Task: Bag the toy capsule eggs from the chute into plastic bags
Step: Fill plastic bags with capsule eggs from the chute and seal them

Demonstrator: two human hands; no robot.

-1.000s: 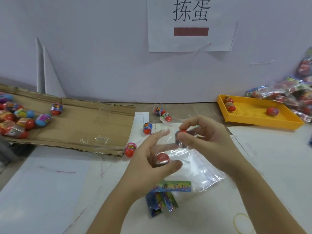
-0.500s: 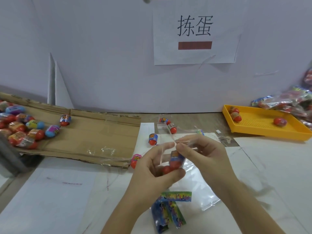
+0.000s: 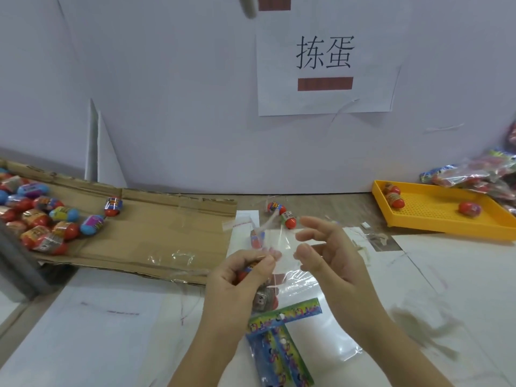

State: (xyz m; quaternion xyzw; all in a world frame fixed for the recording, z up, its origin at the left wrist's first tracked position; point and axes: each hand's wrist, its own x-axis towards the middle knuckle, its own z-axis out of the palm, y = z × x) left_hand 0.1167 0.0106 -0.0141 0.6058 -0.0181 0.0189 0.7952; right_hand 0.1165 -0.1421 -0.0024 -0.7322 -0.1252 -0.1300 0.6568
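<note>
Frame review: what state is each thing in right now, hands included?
clear bag, held upright, eggs inside
left hand, gripping the bag around one egg
right hand, fingers spread, beside the bag's top
cardboard chute, more eggs heaped at its left end
orange tray, holds three eggs
header cards, lying flat

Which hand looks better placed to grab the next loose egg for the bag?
Probably the right hand: it is open and empty, and a loose egg lies just beyond its fingertips. The left hand is occupied, gripping the plastic bag.
</note>
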